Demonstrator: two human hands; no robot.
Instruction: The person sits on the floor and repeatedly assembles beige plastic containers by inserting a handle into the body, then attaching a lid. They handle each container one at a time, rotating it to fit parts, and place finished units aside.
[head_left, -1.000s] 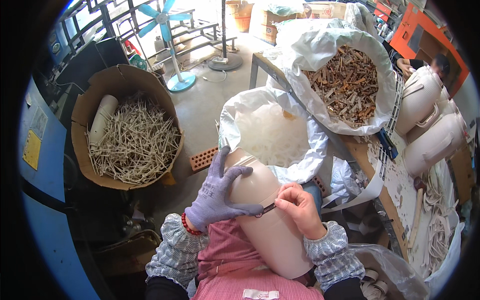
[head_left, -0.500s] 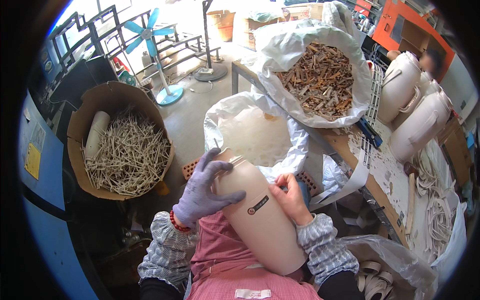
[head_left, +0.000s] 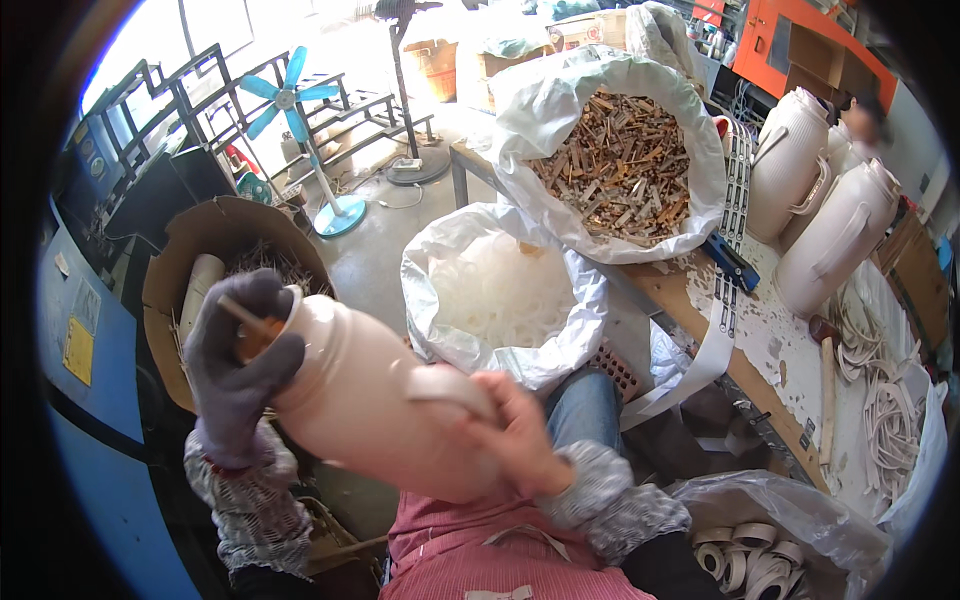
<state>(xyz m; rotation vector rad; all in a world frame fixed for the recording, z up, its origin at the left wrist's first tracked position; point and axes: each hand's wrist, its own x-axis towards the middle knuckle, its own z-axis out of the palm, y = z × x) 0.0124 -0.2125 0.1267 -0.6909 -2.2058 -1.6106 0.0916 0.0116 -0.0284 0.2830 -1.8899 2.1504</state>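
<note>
A pale pink plastic thermos jug shell [head_left: 350, 385] lies tilted across my lap, its open mouth toward the upper left and its handle [head_left: 450, 388] facing up. My left hand [head_left: 240, 350], in a grey-purple glove, curls around the neck at the mouth. A thin pale stick-like piece [head_left: 243, 315] shows between its fingers, with something orange-brown beside it that I cannot make out. Bare and slightly blurred, my right hand [head_left: 515, 435] has its fingers closed at the lower end of the handle.
A cardboard box [head_left: 165, 260] of thin plastic sprues stands left. Ahead are a white sack [head_left: 420, 300] of translucent pieces and another [head_left: 515, 150] of brown strips. More jug shells [head_left: 835, 240] and a hammer [head_left: 826, 390] rest on the right-hand bench; a bag [head_left: 830, 520] of rings sits below.
The jug has swung left and turned, so its handle now faces up instead of the dark label. My left hand moved to the mouth, my right hand to the handle.
</note>
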